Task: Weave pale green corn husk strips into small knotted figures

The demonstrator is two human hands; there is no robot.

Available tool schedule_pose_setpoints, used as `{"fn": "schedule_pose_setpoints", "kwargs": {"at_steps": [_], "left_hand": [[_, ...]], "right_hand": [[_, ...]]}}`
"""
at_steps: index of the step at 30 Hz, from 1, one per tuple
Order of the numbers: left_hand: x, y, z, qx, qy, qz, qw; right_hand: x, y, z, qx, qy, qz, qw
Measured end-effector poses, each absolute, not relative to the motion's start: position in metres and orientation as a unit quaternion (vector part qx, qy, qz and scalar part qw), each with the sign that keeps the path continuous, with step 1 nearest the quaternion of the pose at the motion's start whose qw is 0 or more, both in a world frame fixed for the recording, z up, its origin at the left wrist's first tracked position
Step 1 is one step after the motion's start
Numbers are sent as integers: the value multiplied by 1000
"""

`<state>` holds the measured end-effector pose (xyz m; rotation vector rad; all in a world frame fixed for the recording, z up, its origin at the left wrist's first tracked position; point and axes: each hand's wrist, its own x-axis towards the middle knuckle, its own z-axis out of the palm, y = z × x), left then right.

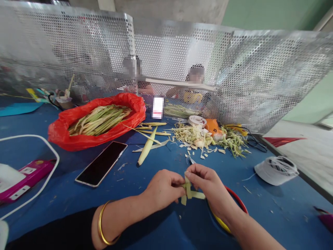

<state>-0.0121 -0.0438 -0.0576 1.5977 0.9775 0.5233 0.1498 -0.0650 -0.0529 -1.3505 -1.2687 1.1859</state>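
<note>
A small piece of folded, interlaced pale green leaf strips (189,191) is held between my two hands above the blue table. My left hand (165,189), with a gold bangle on its wrist, pinches the piece from the left side. With thumb and index finger, my right hand (205,178) grips one upright strip at its top. Loose strip ends stick out below and to the right. Under my right wrist lie scissors with red and yellow handles (238,199), their blade tip showing beyond my fingers. A pale leaf-wrapped husk (147,147) lies ahead of my left hand.
A red plastic bag (58,137) of leaf strips sits behind a phone (102,163). Leaf scraps (194,135), a tape roll (197,121) and a white cord spool (275,170) lie right. A purple power strip (31,178) is left. Perforated metal screens (177,52) stand behind, people beyond.
</note>
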Motion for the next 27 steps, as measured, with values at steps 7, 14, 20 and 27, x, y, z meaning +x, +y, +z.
{"fn": "schedule_pose_setpoints", "kwargs": {"at_steps": [7, 14, 20, 27], "left_hand": [[-11, -47, -47, 633, 339, 185, 671], [-11, -47, -39, 526, 361, 179, 749], [-11, -48, -46, 508, 414, 176, 735], [-12, -53, -40, 501, 384, 110, 768]], "right_hand": [[153, -59, -55, -534, -434, 479, 545], [149, -63, -54, -513, -410, 517, 549], [145, -65, -55, -500, -435, 515, 543], [146, -65, -61, -479, -353, 606, 527]]}}
